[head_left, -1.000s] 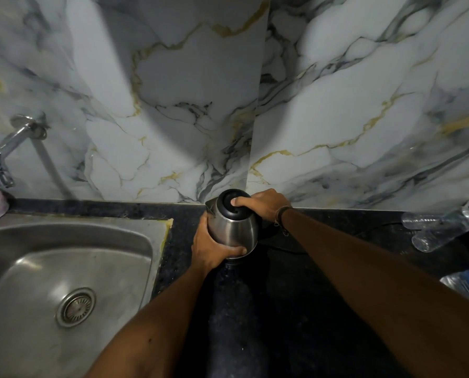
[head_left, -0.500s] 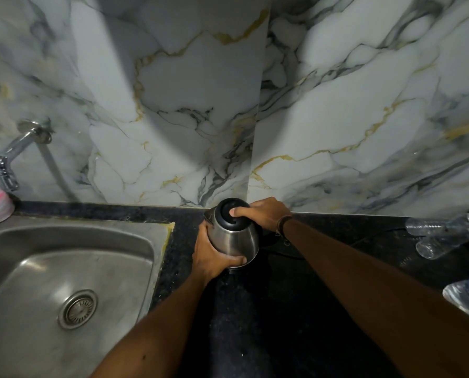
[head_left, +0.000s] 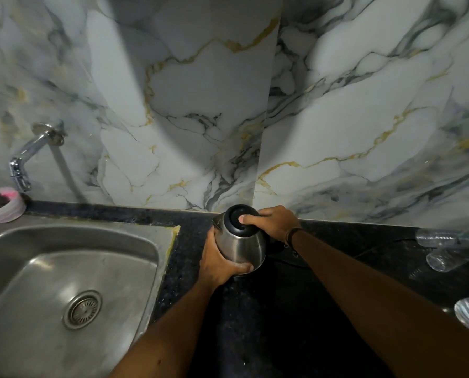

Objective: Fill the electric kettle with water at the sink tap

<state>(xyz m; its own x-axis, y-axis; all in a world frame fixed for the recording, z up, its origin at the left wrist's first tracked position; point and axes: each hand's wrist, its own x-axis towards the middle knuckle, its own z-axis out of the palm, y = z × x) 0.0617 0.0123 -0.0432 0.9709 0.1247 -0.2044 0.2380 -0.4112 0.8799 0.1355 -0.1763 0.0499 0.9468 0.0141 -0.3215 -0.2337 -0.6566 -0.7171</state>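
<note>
A steel electric kettle with a black closed lid stands on the dark counter against the marble wall, right of the sink. My left hand wraps around its left side and lower body. My right hand holds its handle side from the right, with the thumb lying on the lid. The steel sink fills the lower left, with a round drain. The chrome wall tap sticks out over the sink's far left corner; no water runs from it.
A small pink-and-white tub sits on the sink's back left rim. Clear plastic bottles lie on the counter at the right edge, and a black cord runs from them toward the kettle. Dark counter lies in front.
Both hands keep the same hold on the kettle. The view has shifted a little, so the kettle and sink sit slightly lower and further right in the frame.
</note>
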